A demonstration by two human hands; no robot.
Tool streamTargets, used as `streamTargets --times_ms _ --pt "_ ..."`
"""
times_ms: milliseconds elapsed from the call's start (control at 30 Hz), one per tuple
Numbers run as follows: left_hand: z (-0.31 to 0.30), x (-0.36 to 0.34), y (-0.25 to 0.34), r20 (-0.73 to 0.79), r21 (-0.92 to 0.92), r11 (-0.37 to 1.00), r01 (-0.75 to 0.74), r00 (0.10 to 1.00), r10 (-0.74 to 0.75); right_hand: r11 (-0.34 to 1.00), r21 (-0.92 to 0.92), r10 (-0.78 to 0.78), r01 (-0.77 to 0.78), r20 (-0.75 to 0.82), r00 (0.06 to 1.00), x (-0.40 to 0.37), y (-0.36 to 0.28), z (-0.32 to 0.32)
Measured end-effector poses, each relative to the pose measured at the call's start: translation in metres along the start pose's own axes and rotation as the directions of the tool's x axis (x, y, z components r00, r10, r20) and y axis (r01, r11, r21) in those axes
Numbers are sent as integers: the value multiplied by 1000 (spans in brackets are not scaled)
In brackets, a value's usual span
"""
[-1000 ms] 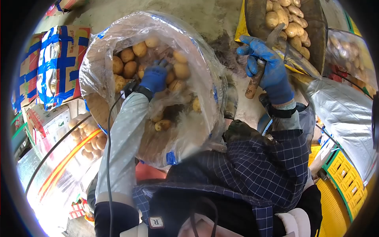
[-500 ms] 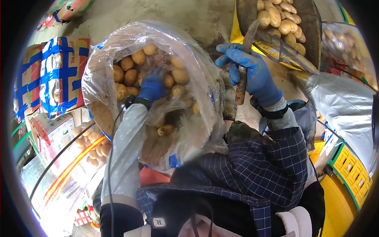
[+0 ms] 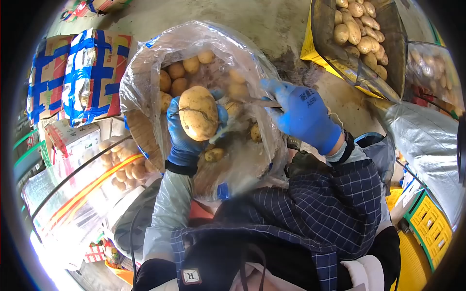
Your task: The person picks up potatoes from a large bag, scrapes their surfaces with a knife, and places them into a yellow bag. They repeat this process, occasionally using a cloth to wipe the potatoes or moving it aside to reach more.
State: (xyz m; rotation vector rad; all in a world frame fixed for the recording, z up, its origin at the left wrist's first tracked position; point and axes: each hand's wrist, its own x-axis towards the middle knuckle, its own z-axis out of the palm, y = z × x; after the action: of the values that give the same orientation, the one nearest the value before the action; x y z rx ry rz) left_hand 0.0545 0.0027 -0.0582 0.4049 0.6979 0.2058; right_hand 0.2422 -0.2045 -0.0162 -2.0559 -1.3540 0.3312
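In a blue glove, my left hand (image 3: 183, 145) is closed round a large potato (image 3: 198, 113), which has a dark crack across its face. It holds the potato above a clear plastic bag (image 3: 132, 72) with its mouth spread wide. Several potatoes (image 3: 191, 64) lie down inside the bag. My right hand (image 3: 310, 116), also gloved in blue, grips a knife (image 3: 264, 102) near the bag's right rim. The blade points left toward the potato but is apart from it. The knife's handle is hidden in the fist.
At the upper right stands a yellow-edged container (image 3: 310, 43) with many potatoes. Boxes bound with blue tape (image 3: 90, 72) stand at the left. Below them is a clear bag of potatoes (image 3: 138, 170). A yellow crate (image 3: 432, 223) is at the lower right.
My left hand has come up out of the bag with a large potato. My right hand has turned the knife from upright to pointing left and brought it lower, nearer the potato.
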Motion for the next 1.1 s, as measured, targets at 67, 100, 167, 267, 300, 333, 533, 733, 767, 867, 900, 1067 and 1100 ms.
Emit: streamTargets --times_ms 67,100,167,267,300,333,533,733,767,867,900,1067,1100 --pt "20 -16 2 -23 -191 980 59 998 -65 992 -103 -56 66 95 994 2 -14 -3" --pt "26 -23 4 39 -212 972 103 994 -97 987 -135 -59 83 172 983 5 -22 0" --pt "36 -35 6 167 -241 951 194 974 -156 972 -168 -126 166 226 966 4 -33 7" --pt "59 -51 6 -80 -231 964 135 984 -157 930 -223 -246 291 209 946 -3 -44 20" --pt "55 -53 6 -77 -168 980 110 989 -124 914 -276 -237 298 232 943 0 -48 20" --pt "48 -52 8 -72 -105 991 84 993 -91 894 -328 -228 306 255 940 2 -51 20" --pt "25 -69 16 332 -145 973 178 935 -121 953 -265 -102 146 172 980 18 -36 26" --pt "28 -76 4 134 -271 953 135 986 -101 939 -226 -246 259 85 966 16 -43 27" --pt "26 -75 4 136 -268 954 137 985 -104 945 -221 -227 240 82 970 16 -45 26" --pt "24 -74 4 129 -259 956 141 985 -110 938 -255 -213 234 107 971 19 -51 22" --pt "22 -74 3 126 -254 956 143 985 -114 921 -286 -227 264 155 961 16 -53 26" --pt "14 -68 7 132 -185 966 182 978 -159 854 -431 -244 291 161 956 20 -42 19" --pt "15 -66 8 132 -164 972 169 980 -148 805 -492 -264 330 202 943 19 -52 15"
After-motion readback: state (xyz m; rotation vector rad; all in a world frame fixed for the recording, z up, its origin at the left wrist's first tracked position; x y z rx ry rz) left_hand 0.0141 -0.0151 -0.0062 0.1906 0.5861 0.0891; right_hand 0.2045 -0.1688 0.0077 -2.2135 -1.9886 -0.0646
